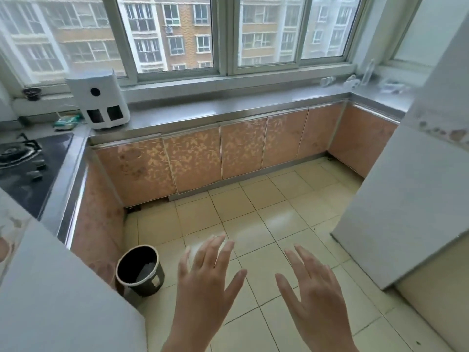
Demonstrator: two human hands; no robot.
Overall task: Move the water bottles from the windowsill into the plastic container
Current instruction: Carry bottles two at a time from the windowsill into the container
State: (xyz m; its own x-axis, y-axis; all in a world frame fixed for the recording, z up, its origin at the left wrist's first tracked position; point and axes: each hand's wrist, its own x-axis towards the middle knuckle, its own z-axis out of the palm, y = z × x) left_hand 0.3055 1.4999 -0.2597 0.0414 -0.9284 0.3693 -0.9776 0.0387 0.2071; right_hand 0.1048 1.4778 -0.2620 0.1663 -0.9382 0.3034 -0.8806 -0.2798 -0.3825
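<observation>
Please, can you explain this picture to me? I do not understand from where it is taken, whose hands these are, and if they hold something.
There is one picture, taken by a camera worn on a person's head, looking forward and down. The two bare hands belong to that person: the left hand and the right hand are open with spread fingers above the tiled floor, and they hold nothing. Ahead is a grey counter under a window. A white appliance stands on its left end, with a gas stove further left. A dark bin stands on the floor. Small clear things at the far right are too blurred to name.
</observation>
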